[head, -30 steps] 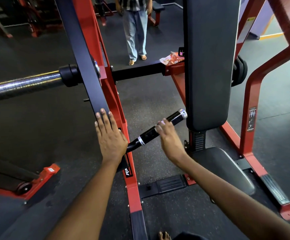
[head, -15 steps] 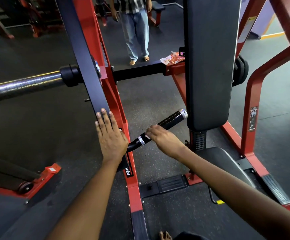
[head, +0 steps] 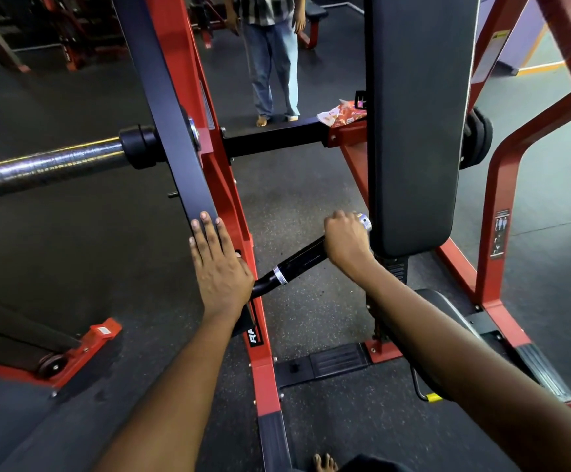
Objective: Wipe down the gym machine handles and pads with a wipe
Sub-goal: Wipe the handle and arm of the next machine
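Two bare hands worked at the red machine in the head view. The left hand lay flat with fingers spread on the dark arm, near its lower end. The right hand was curled around the far end of the black handle, just beside the back pad (no wipe could be made out under the fingers). A seat pad sat nearer right. Far off, a person stood behind the crossbar.
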Demonstrator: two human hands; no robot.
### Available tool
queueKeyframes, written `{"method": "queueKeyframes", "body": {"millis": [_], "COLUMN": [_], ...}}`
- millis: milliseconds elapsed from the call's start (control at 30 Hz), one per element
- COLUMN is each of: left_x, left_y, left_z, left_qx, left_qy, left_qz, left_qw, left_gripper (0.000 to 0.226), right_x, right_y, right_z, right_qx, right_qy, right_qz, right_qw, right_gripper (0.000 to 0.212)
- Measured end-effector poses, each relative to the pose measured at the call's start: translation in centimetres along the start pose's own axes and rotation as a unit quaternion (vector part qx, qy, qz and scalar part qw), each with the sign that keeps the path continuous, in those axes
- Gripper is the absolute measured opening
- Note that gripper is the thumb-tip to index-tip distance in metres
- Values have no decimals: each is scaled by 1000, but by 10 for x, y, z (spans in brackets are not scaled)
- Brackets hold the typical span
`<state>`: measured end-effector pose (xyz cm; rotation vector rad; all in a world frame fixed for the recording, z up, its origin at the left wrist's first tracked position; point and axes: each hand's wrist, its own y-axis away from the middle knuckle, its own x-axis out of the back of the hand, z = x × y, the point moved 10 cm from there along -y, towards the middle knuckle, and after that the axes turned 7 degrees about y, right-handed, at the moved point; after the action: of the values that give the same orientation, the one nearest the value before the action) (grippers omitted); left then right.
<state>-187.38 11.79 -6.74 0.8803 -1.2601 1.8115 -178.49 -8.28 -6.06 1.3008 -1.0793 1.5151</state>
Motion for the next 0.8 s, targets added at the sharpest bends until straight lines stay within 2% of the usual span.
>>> {"method": "queueKeyframes", "body": {"millis": [67,167,233,300,333,400,467,533,600,667,700,733,800], "left_x": [0,-1,-1,0,0,1,1,1,0,-1,-1,-1,-1], "left_y": [0,0,0,0,0,0,1,1,1,0,1,1,2], "left_z": [0,-1,-1,-1,-1,0,0,0,-1,-2,-2,-2,-2], "left_qx": [1,5,5,4,1,-4,-2,-1,-2,0,1,1,0], "left_qy": [-2,-1,-1,4,6,5,5,2,-3,-5,-5,-5,-6], "left_qz": [-1,-3,-1,2,3,4,5,5,5,4,5,6,8], "left_qw": [1000,1000,1000,1000,1000,1000,1000,1000,1000,1000,1000,1000,1000], "left_gripper": [80,80,79,78,76,73,71,70,69,69,69,69,70], "right_x": [-1,-14,-23,-28,-27,-28,-37,-44,-35,-26,-24,-20,-16], "right_y": [-5,-6,-1,11,21,54,78,77,57,41,37,39,53], "right_z": [-2,-59,-93,-110,-113,-109,-81,-34,20,42,29,6,-48], "right_qx": [-42,19,71,136,176,284,338,300,176,68,66,103,241], "right_qy": [32,-14,-35,-42,-59,-85,-102,-78,-119,-182,-184,-188,-158], "right_qz": [-45,-132,-159,-128,-81,37,82,95,144,164,153,139,125], "right_qw": [998,991,984,982,979,955,932,946,966,967,969,967,949], "right_gripper": [23,21,23,23,24,35,49,55,53,52,51,48,42]}}
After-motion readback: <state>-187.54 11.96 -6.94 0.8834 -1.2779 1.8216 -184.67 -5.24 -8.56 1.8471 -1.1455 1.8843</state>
